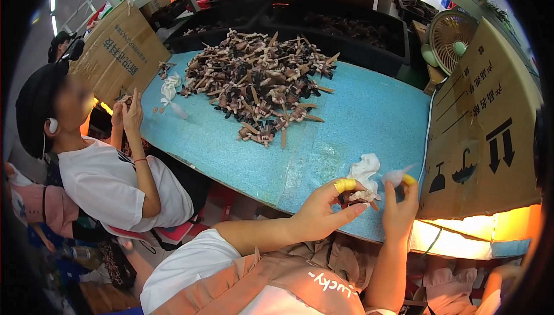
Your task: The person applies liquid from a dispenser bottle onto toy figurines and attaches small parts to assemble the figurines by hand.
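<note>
My left hand [326,211], with yellow tape round one finger, is closed on a small brown and pale figurine [359,197] above the table's near right edge. The fingers partly cover the figurine. Just to its right, my right hand [400,208] pinches a small whitish translucent squeeze bottle [396,176]; it is blurred, and its thin end points up and right. Yellow tape wraps a finger of this hand too. Behind both hands, a crumpled white tissue [363,168] lies on the blue table [225,156].
A large heap of brown figurines [254,78] covers the table's far middle. Black bins [352,29] stand behind it. Cardboard panels [485,124] wall the right side, near a fan [453,41]. At left, a co-worker [109,182] holds a small part beside another tissue [169,88].
</note>
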### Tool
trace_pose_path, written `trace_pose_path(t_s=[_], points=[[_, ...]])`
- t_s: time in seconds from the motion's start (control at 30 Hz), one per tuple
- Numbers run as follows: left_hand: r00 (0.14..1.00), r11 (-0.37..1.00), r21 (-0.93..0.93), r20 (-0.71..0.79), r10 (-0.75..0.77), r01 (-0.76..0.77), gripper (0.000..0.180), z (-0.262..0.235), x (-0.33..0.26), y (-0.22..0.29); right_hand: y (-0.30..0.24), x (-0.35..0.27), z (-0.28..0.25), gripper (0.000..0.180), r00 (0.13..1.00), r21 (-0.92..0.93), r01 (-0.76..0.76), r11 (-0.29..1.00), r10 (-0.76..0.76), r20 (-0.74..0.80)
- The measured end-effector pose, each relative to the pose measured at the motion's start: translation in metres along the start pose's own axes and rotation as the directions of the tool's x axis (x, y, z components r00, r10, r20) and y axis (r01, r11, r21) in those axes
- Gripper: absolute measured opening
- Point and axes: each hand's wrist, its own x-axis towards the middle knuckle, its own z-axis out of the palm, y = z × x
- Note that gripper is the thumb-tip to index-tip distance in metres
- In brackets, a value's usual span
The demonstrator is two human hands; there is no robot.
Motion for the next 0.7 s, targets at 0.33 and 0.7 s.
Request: trace_pose_path(t_s=[0.33, 0.7], points=[[0.997, 0.995, -0.089, -0.069, 0.031, -0.037, 0.032, -0.008, 0.004, -0.004, -0.009, -0.010, -0.019, 0.040, 0.916, -0.402, 0.250, 0.881, -0.349, -0.196], [0.995, 0.997, 0.019, -0.051, 0.081, -0.080, 0.028, 0.011, 0.012, -0.007, 0.053, 0.051, -0.138, 0.028, 0.955, -0.667, -0.269, 0.694, 0.281, -0.092]])
